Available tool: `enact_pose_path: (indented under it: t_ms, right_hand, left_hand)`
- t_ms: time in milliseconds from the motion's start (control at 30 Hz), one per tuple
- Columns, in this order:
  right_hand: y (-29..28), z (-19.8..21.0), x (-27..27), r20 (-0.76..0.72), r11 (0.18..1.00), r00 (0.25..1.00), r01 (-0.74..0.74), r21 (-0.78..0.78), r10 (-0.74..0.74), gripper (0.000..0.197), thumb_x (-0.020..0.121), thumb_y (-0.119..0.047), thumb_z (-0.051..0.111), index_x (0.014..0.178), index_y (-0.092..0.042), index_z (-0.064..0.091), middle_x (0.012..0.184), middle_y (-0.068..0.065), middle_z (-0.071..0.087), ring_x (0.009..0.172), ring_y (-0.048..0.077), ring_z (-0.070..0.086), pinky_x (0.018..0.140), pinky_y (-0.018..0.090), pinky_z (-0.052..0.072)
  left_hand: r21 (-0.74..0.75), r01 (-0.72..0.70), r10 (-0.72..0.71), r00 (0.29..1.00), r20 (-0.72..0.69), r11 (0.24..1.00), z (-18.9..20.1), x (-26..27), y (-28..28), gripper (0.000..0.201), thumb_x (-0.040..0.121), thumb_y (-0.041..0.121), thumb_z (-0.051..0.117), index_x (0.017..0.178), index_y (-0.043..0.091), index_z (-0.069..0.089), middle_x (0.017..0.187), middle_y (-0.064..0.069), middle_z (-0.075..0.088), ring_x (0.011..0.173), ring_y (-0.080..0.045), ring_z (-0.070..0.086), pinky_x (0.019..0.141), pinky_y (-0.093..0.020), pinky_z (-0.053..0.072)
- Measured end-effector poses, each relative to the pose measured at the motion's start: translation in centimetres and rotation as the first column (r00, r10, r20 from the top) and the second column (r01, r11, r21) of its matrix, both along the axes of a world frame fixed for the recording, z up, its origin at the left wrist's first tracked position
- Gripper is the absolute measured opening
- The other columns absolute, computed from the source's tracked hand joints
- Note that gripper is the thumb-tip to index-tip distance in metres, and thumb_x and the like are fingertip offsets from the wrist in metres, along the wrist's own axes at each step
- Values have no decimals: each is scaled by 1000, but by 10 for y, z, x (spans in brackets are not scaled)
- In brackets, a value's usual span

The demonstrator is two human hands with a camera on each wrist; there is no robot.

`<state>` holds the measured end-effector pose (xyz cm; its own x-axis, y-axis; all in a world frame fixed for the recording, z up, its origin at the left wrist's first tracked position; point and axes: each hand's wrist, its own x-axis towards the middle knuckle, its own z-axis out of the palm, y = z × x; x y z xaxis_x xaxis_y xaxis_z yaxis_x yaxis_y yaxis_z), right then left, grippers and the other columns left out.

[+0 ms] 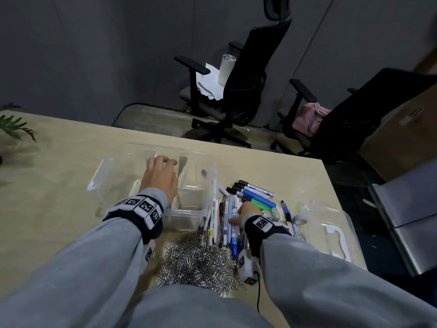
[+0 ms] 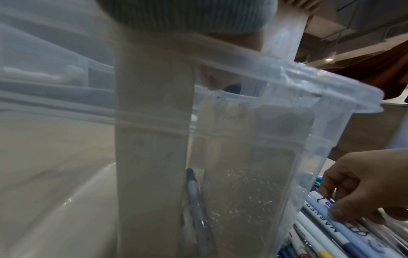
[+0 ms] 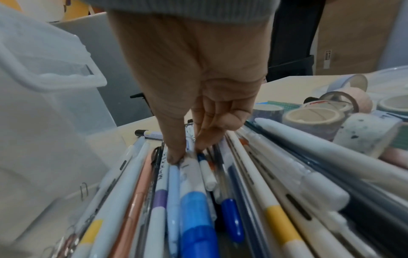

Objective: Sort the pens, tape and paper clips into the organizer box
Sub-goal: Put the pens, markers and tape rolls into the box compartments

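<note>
Right beside the clear plastic organizer box (image 1: pixel 189 210) lies our heap of pens (image 1: pixel 227 223), packed nearly parallel on the pale wood-grain table (image 1: pixel 59 162), with a thick blue marker (image 3: pixel 196 214) in the middle of them and a slim white one reading "MARKER" (image 1: pixel 225 220) along its barrel. Our right hand (image 1: pixel 246 213) reaches down into this heap, thumb and fingertips (image 3: pixel 174 157) pinching a white pen barrel (image 3: pixel 189 167) that lies wedged among its neighbours. Our left hand (image 1: pixel 160 176) reaches over the box with its fingers curled at the far wall, though we cannot tell whether they grip it; the wrist view shows frosted dividers splitting the box into compartments and one dark pen (image 2: pixel 194 192) lying in a narrow slot. Just right of the pens sit the rolls of tape (image 3: pixel 313 117), round paper-cored rings in pale patterns, partly overlapping the pen ends. Nearer to us a loose, glinting mound of metal paper clips (image 1: pixel 198 259) spreads in front of the box and touches the pen heap. Further right rests a clear lid (image 1: pixel 331 223) with a white handle. Beyond the table stand two black office chairs (image 1: pixel 248 79), one carrying white papers (image 1: pixel 208 84) and a white cylinder, the other a pink bag (image 1: pixel 307 119); a green plant (image 1: pixel 14 124) edges in at far left.
</note>
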<state>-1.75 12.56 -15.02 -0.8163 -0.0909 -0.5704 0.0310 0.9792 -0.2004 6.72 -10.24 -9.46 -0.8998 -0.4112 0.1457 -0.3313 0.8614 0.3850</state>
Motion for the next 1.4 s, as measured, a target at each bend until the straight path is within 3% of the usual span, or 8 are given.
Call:
enact_pose_path:
  t_ms: [267,600,733,933,1000,1067,1200,1400]
  right_hand:
    - [-2,7,-3,80,997,996,25,74,-31,34,83,-32,66,68,-15,41,62,-3,42,49,9,38,40,18,31]
    - [26,21,-25,125,773,896,433,-463,-427,27,85,-22,62,63,-13,51,63,5,56,69,25,57,63,30,44]
    - [35,38,-26,140,543,803,509,-668,-580,8,88,-10,60,86,-11,52,64,10,57,52,22,53,45,25,45]
    - [19,79,-22,468,-109,783,467,-877,-411,9,88,3,60,95,-2,56,81,20,70,72,22,72,73,26,60]
    - [9,91,-14,520,-206,809,479,-854,-276,7,89,4,58,93,-1,54,80,20,71,75,21,72,75,27,59]
    - [-1,97,-3,483,-163,855,458,-874,-187,11,87,7,58,87,-1,52,77,19,71,73,22,72,72,28,60]
    - [-3,84,11,308,205,944,326,-923,-114,17,82,2,68,89,-5,53,82,16,72,74,24,72,65,34,60]
    - [67,37,-2,70,641,902,356,-680,-426,11,81,-7,70,82,-12,61,75,6,63,72,25,60,64,31,52]
  left_hand:
    - [44,5,-5,1000,-9,999,2,2,1,34,88,7,46,120,11,56,124,-8,48,121,-25,35,88,-37,44]
    - [62,-2,1,1000,3,998,1,0,0,29,88,7,43,112,11,59,119,-5,50,119,-23,35,88,-36,44]
    - [53,17,-14,998,-56,998,4,1,2,29,91,9,42,113,9,60,117,-7,53,117,-24,38,89,-35,41]
    - [135,132,-115,985,-124,982,25,-15,31,31,97,29,41,113,11,61,113,-5,54,113,-23,38,97,-35,33]
    - [327,157,-155,987,-31,932,36,-28,48,43,96,43,36,107,11,62,108,-6,57,108,-23,45,98,-39,36]
    - [564,144,-177,984,4,813,43,-39,64,50,93,55,36,95,13,64,100,-9,64,93,-26,58,91,-43,45]
    - [839,166,-66,986,-154,518,42,-47,86,29,96,36,45,77,20,59,79,-4,67,78,-26,63,81,-41,53]
    - [713,28,-10,1000,-30,700,14,-36,76,34,97,40,38,86,11,53,63,-4,55,59,-23,52,67,-35,45]
